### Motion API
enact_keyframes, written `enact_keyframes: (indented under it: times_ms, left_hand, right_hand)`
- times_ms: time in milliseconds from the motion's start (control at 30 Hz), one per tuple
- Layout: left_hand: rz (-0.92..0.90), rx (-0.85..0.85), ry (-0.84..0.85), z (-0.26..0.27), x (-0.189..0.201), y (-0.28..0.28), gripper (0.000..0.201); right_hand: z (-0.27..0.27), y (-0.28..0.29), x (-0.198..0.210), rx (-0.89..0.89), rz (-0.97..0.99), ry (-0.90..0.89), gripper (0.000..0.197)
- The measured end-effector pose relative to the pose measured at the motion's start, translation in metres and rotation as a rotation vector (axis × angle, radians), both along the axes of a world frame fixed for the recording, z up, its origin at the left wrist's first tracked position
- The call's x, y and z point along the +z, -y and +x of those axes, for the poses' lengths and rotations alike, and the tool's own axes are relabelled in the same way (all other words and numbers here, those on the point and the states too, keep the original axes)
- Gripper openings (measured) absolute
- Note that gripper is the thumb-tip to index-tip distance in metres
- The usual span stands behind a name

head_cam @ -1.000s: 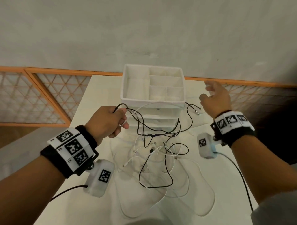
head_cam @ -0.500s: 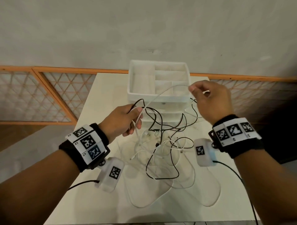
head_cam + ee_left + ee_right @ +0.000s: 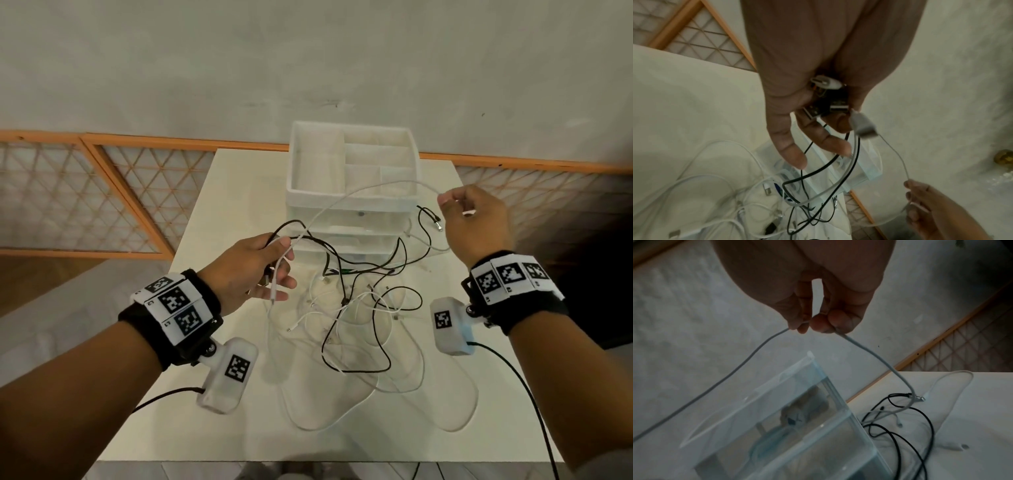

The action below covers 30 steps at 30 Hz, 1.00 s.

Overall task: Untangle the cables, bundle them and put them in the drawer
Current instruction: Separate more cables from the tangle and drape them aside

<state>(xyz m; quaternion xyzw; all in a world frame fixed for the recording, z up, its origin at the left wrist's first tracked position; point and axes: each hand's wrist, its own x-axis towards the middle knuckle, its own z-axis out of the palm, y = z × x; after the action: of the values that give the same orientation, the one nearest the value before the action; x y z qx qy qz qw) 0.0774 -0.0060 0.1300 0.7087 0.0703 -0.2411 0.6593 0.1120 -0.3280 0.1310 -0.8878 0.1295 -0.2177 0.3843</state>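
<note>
I read no brand or word anywhere; the only markings are the black-and-white square tags on my wristbands [image 3: 174, 305], with tiny characters beside them too small to make out; my left hand [image 3: 250, 270] grips a bunch of cable ends, fingers curled round them, and the left wrist view shows what the head view hides: several black USB plugs [image 3: 825, 108] and a white plug packed against the palm, with a grey plug hanging just past the fingertips; my right hand [image 3: 476, 222] pinches the white cable [image 3: 359, 192] between thumb and fingertips, the other fingers loosely curled, and that cable arcs from the pinch across to the left grip, passing over the top tray; below and between both grips lies the tangle of cables [image 3: 359, 308], black and white strands crossing on the table [image 3: 239, 428], some lifted toward the left hand; behind the tangle, between the two hands, stands the drawer unit [image 3: 352, 226], its open top tray [image 3: 298, 164] split into compartments that show nothing inside; the right wrist view shows its clear side wall [image 3: 797, 402], with something bluish and something brownish inside that I cannot identify; from the right pinch the cable drops to black loops on the table.
</note>
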Motion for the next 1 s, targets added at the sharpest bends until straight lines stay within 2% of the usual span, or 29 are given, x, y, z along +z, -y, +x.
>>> enact_keyframes:
  times_ms: [100,233,367,400,467,567,600,633,667,733,833,900,967,1000]
  left_hand:
    - [-0.046,0.041,-0.015,0.001,0.003,-0.002,0.031]
    - [-0.007,0.093,0.015,0.005,0.01,-0.004,0.032]
    - [0.009,0.083,0.048,0.007,0.017,-0.001,0.029]
    - [0.018,0.075,0.067,0.007,0.02,0.0,0.027]
    - [0.046,0.034,0.124,0.005,0.024,0.004,0.027]
    - [0.127,-0.108,0.225,0.002,0.03,0.017,0.032]
    - [0.146,-0.167,0.259,0.0,0.032,0.023,0.034]
    - [0.165,-0.231,0.3,-0.001,0.034,0.028,0.035]
    - [0.188,-0.292,0.356,-0.002,0.037,0.033,0.033]
    - [0.215,-0.365,0.464,-0.005,0.043,0.037,0.031]
    - [0.184,-0.302,0.546,-0.006,0.051,0.031,0.044]
    - [0.173,-0.211,0.55,-0.005,0.055,0.022,0.047]
    - [0.249,-0.201,0.533,-0.001,0.051,0.01,0.054]
    - [0.335,-0.23,0.521,0.001,0.044,0.004,0.057]
  right_hand:
    - [-0.005,0.003,-0.016,0.089,-0.07,-0.099,0.013]
    - [-0.011,0.005,-0.022,0.113,-0.258,-0.361,0.017]
    - [-0.016,0.004,-0.03,0.093,-0.279,-0.591,0.013]
    - [-0.018,0.002,-0.029,0.114,-0.286,-0.609,0.019]
    - [-0.023,-0.011,-0.016,0.25,-0.232,-0.543,0.048]
    - [-0.038,-0.058,0.017,0.572,-0.053,-0.371,0.086]
    - [-0.042,-0.075,0.023,0.638,-0.074,-0.337,0.089]
    - [-0.043,-0.09,0.024,0.681,-0.118,-0.289,0.084]
    - [-0.04,-0.1,0.02,0.693,-0.173,-0.237,0.068]
    - [-0.029,-0.102,0.007,0.628,-0.267,-0.238,0.03]
    - [-0.009,-0.069,-0.007,0.484,-0.373,-0.504,0.032]
    - [0.005,-0.036,-0.011,0.349,-0.442,-0.609,0.031]
    - [0.02,-0.002,-0.016,0.165,-0.425,-0.591,0.03]
    - [0.026,0.009,-0.019,0.08,-0.374,-0.512,0.026]
